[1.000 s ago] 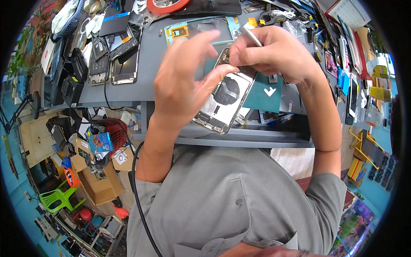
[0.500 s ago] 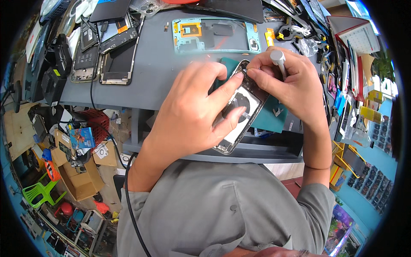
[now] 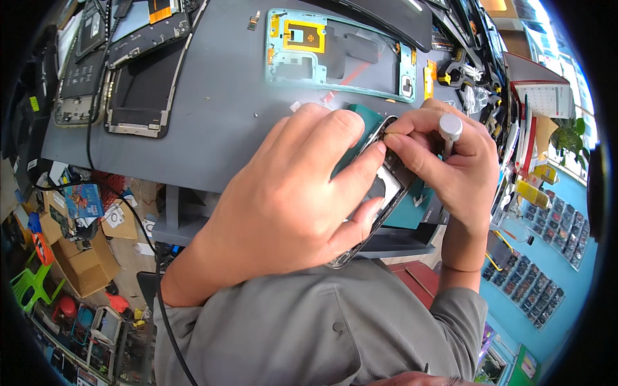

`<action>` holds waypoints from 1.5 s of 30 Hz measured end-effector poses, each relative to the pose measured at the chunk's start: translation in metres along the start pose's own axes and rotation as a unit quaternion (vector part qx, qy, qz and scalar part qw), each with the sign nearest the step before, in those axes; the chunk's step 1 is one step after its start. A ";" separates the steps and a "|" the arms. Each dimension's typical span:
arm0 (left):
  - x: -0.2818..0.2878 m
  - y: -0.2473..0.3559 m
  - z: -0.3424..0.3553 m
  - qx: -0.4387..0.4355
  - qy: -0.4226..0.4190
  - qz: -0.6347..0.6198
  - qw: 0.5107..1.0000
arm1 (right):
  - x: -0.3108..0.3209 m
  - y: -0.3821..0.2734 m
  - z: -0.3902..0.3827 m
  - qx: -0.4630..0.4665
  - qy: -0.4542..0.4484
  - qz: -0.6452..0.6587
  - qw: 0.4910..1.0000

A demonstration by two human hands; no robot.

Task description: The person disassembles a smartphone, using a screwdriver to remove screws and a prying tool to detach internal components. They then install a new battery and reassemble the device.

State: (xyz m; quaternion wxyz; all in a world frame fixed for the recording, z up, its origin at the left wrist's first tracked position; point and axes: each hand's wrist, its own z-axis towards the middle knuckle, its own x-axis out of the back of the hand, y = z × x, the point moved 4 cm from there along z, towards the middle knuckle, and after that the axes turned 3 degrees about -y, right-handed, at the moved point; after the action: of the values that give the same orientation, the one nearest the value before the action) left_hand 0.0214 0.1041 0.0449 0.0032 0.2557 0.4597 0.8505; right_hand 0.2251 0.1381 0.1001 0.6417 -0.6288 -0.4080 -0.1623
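Note:
An opened smartphone (image 3: 400, 172) with a dark frame and bare inner parts stands tilted over a teal mat (image 3: 404, 217). My left hand (image 3: 290, 186) lies along its left side, with thumb and index finger gripping it and the other fingers curled. At the phone's upper end, the thumb and index finger of my right hand (image 3: 444, 157) pinch close to the inner parts; whatever lies between those tips is too small to make out. A screwdriver with a round grey cap (image 3: 450, 127) is tucked in the same hand, its lower part hidden.
A light-blue phone frame (image 3: 315, 74) lies beyond my hands. Dark phone screens (image 3: 141, 96) and a cable (image 3: 94, 128) are at the left. Tools and a clear plastic bag (image 3: 475, 100) crowd the right. Below the table edge at left stands an open cardboard box (image 3: 84, 264).
The view has shifted, bringing my hands and the phone closer. The phone is tipped more steeply, and its white inner area shows less. Both hands keep their hold.

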 end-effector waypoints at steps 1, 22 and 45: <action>0.001 0.002 0.000 0.005 0.001 0.001 1.000 | 0.000 0.000 0.001 -0.005 0.000 -0.004 1.000; -0.012 -0.008 -0.009 -0.011 0.063 0.003 0.998 | -0.003 -0.002 0.005 -0.002 -0.004 -0.018 1.000; -0.013 -0.009 -0.009 -0.016 0.060 -0.006 0.998 | 0.000 -0.010 0.013 -0.086 -0.019 -0.035 0.996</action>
State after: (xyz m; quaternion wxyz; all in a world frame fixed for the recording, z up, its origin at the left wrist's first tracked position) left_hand 0.0269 0.0993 0.0283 -0.0151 0.2011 0.4466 0.8717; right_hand 0.2142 0.1488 0.1052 0.5712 -0.6701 -0.4265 -0.2068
